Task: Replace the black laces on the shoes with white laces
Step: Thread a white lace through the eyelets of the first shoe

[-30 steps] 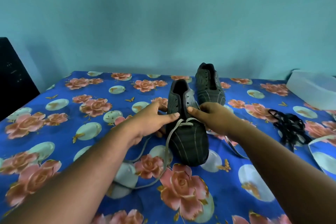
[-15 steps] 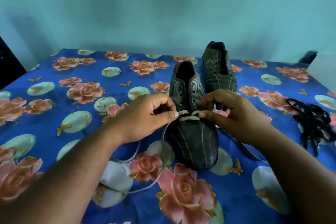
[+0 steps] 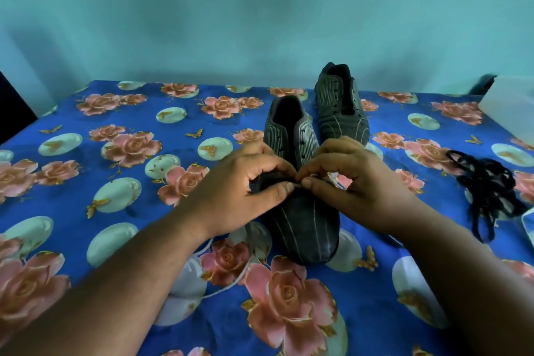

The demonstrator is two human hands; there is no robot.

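A: Near shoe (image 3: pixel 303 222) position?

B: I log it on the floral cloth (image 3: pixel 86 182), toe toward me, white lace (image 3: pixel 231 283) trailing off its left side. My left hand (image 3: pixel 239 193) and right hand (image 3: pixel 358 185) meet over the lowest eyelets, thumbs and forefingers pinching the lace.

A: Surroundings?

B: Second shoe (image 3: pixel 341 107) just behind; black laces (image 3: pixel 488 185) heaped well right.

Near shoe (image 3: pixel 303 222) centre on the tabletop (image 3: pixel 115 130), second shoe (image 3: pixel 342 107) behind to its right, pile of laces (image 3: pixel 488 182) far right, loose lace (image 3: pixel 231 283) front-left.
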